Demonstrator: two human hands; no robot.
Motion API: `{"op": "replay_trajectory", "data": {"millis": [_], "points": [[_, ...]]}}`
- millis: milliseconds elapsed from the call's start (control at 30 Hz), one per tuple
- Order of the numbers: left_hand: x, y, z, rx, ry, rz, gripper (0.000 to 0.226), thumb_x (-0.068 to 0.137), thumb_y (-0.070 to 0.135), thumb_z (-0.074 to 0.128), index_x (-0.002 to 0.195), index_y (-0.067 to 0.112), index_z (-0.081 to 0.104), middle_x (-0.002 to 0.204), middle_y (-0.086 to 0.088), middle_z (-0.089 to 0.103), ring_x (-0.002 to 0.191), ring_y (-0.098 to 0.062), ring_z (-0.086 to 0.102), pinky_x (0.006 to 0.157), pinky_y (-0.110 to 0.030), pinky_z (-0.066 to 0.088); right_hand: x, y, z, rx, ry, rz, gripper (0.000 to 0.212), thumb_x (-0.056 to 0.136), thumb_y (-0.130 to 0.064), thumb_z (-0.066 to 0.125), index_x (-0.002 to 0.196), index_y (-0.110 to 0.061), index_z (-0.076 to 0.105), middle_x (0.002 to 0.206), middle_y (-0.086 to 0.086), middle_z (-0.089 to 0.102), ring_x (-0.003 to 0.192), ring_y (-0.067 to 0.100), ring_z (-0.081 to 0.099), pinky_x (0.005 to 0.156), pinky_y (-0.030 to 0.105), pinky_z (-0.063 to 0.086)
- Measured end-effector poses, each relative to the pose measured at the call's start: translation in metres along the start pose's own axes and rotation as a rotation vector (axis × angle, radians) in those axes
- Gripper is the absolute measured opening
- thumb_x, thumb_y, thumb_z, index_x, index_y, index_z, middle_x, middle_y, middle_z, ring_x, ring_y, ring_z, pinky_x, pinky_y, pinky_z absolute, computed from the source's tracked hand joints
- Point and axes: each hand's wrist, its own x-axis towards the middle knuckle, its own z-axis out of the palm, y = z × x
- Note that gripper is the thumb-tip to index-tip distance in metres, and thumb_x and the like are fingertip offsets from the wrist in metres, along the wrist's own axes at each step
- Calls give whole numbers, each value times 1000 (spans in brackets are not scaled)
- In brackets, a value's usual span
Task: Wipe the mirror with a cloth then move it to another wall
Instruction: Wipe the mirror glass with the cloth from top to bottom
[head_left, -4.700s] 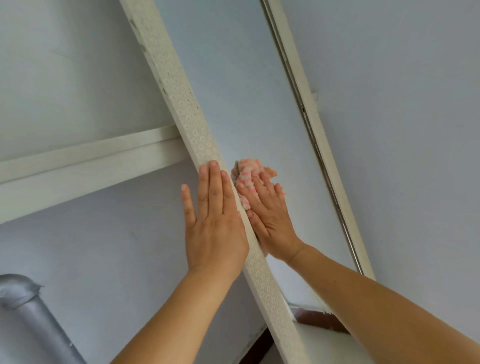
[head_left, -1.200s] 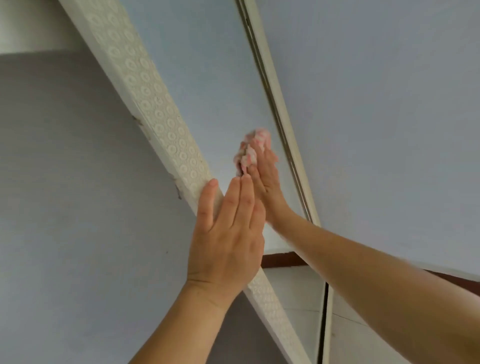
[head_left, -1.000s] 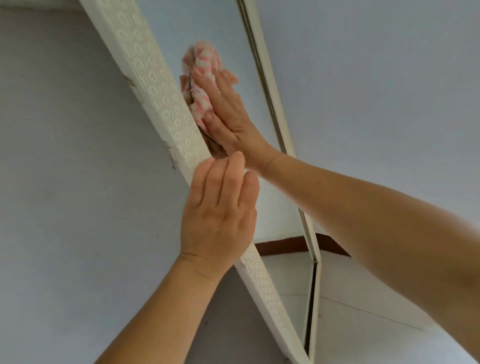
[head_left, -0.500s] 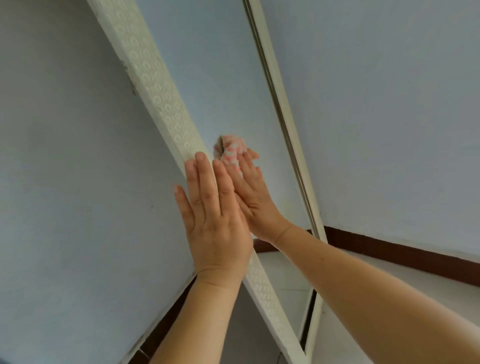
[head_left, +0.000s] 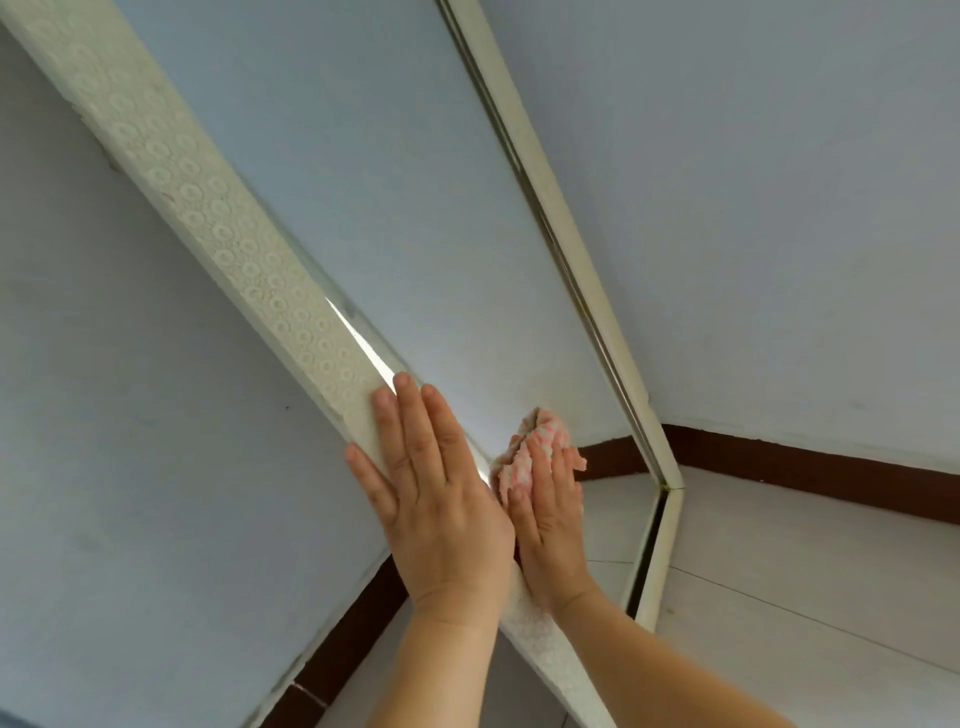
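Left hand (head_left: 441, 499): lay flat and open on the mirror (head_left: 415, 208) frame.
Right hand (head_left: 550, 525): pressed a pink cloth (head_left: 524, 457) against the glass, fingers extended.

The mirror (head_left: 415, 218) leans against the wall (head_left: 130, 415), its lower end near the floor (head_left: 805, 571). The left hand (head_left: 441, 499) lies flat on the mirror's left frame edge (head_left: 228, 239). Just right of it – on the glass – the right hand (head_left: 550, 525) presses the cloth (head_left: 524, 457). The skirting board (head_left: 831, 478) runs behind the mirror's lower end.
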Motion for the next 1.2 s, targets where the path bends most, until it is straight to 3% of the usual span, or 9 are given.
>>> {"op": "replay_trajectory", "data": {"millis": [133, 267, 400, 533, 633, 700, 800, 1067, 1200], "points": [[-1, -1, 2, 82, -6, 9, 59, 87, 6, 23, 145, -3, 25, 155, -19, 15, 146, -26, -8, 115, -52, -5, -4, 16, -1, 44, 149, 155, 70, 78, -80, 3, 139, -48, -1, 156, -18, -1, 145, 0, -6, 118, 27, -2], [-2, -2, 1, 162, -25, 28, 64, 83, 7, 29, 146, -1, 23, 156, -19, 13, 146, -28, -6, 115, -52, -5, 1, 29, -3, 50, 266, 432, 90, 77, -79, 0, 150, -27, 12, 157, 4, 21, 143, 22, 23, 116, 46, 24], [0, -5, -2, 206, -44, 48, 63, 84, 9, 32, 146, 0, 22, 155, -20, 17, 146, -27, -7, 116, -49, -8, 21, -11, 2, -2, 348, 588, 55, 97, -44, 17, 145, -17, 25, 152, 12, 28, 136, 31, 32, 109, 51, 28], [1, -6, -3, 225, -72, 62, 64, 83, 11, 33, 145, 0, 23, 155, -20, 19, 146, -26, -4, 116, -50, -7, 39, -55, 3, 17, 243, 206, 73, 85, -57, 8, 150, -24, 14, 161, 3, 6, 147, 21, 5, 118, 47, 8], [3, -6, -3, 213, -61, 59, 64, 85, 10, 41, 145, 0, 23, 154, -20, 21, 146, -27, 0, 116, -50, -5, 59, -86, 3, -39, 84, -102, 58, 92, -52, 16, 145, -38, -5, 160, -3, -9, 146, 15, -15, 118, 41, -10], [3, -6, -3, 229, -75, 67, 68, 83, 12, 52, 144, -1, 24, 153, -22, 22, 145, -30, 7, 115, -51, -5, 75, -93, 2, -93, 45, -235, 57, 92, -56, 16, 144, -41, -3, 160, -4, -8, 146, 15, -16, 115, 38, -13], [3, -6, -6, 238, -83, 79, 61, 84, 13, 29, 143, -2, 28, 153, -22, 24, 143, -32, 11, 115, -51, -5, 96, -87, -4, -91, 82, -277, 62, 88, -58, 14, 146, -40, 7, 161, -3, 1, 147, 17, -8, 116, 39, -8], [1, -5, -4, 264, -71, 85, 63, 81, 8, 25, 143, -2, 32, 153, -20, 25, 144, -30, 10, 115, -51, -6, 97, -11, -23, -31, 267, 159, 54, 98, -50, 20, 148, -31, 19, 159, -2, 17, 145, 19, 18, 115, 50, 19], [0, -4, -4, 255, -65, 79, 62, 83, 8, 22, 144, -1, 30, 154, -18, 23, 144, -29, 8, 114, -51, -6, 59, 33, -24, -36, 334, 463, 71, 88, -64, 8, 140, -22, 32, 149, 8, 36, 133, 31, 39, 108, 52, 31]]}}
